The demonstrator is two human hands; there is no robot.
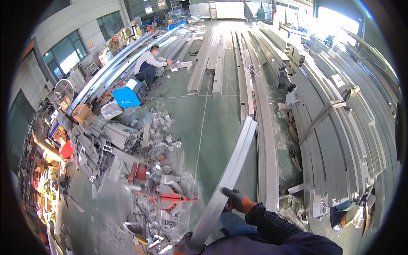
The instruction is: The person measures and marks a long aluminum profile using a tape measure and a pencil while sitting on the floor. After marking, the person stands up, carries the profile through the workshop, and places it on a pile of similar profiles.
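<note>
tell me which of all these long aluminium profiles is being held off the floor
The pale profile running diagonally from bottom centre, gripped by the gloved right hand. The others lie flat on the floor or in stacks.

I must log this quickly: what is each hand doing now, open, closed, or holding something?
Left hand: closed on the near end of the long aluminium profile, at the picture's lower edge.
Right hand: gloved, closed on the same profile, farther up.
</note>
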